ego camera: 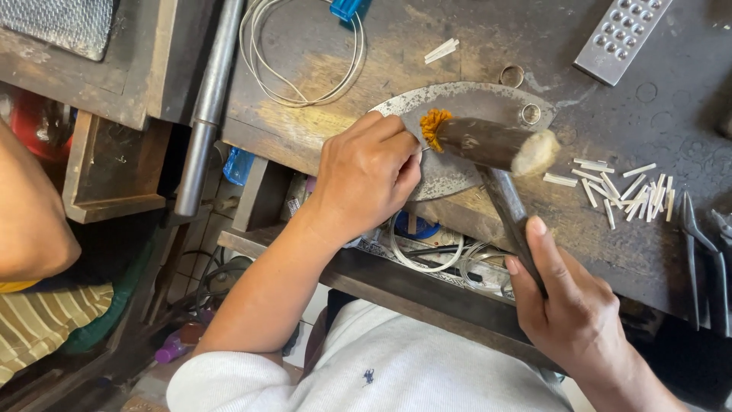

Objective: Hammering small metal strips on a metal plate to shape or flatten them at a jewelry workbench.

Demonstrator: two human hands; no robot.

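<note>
Right hand [568, 305] grips a mallet [496, 145] over the steel plate [457, 179]; left hand [366, 172] pinches something hidden against it. Short white rods [629, 191], two rings [521, 95] and a wire coil [301, 53] lie around.

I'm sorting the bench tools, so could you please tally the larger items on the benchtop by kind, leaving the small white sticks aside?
Mallet, in the right hand: 1
Metal rings: 2
Wire coil: 1
Dimpled metal block: 1
Round steel plate, by the left hand: 1
Pliers: 1
Total: 7
</note>
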